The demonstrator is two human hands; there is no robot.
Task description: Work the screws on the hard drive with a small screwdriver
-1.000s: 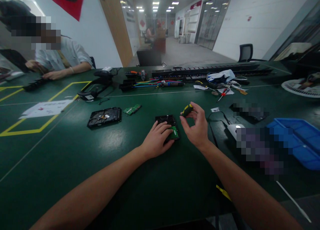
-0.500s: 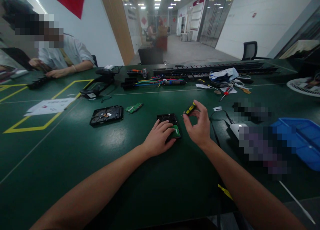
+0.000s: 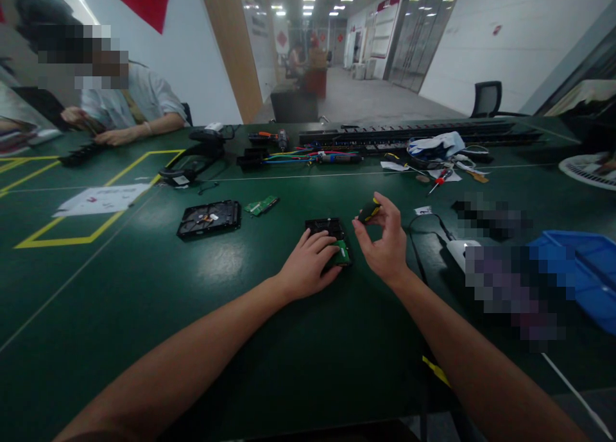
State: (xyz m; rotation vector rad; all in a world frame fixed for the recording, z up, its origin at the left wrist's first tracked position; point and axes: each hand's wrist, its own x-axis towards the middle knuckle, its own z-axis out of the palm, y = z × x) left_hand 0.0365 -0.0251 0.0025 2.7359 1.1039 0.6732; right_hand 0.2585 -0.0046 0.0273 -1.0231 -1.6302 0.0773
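Observation:
A small black hard drive (image 3: 323, 226) with a green circuit board (image 3: 342, 255) lies on the table in front of me. Across it rests my left hand (image 3: 312, 262), fingers over the top and thumb along the near edge, gripping the drive. Just right of the drive, my right hand (image 3: 385, 240) pinches a screwdriver (image 3: 369, 210) by its black and yellow handle, raised above the tabletop. The screwdriver's shaft and tip cannot be made out. Left of the hands lie a larger opened hard drive (image 3: 209, 219) and a loose green circuit board (image 3: 261, 205).
Along the back are a power drill (image 3: 282, 139), coloured cables (image 3: 293, 158), long black strips (image 3: 418, 134) and a red screwdriver (image 3: 439, 181). A blue tray (image 3: 584, 269) stands at right. A person (image 3: 139, 105) works at the far left.
The screwdriver handle has turned between my right fingers, showing a different side. My left hand stays on the hard drive. The whole view has shifted slightly.

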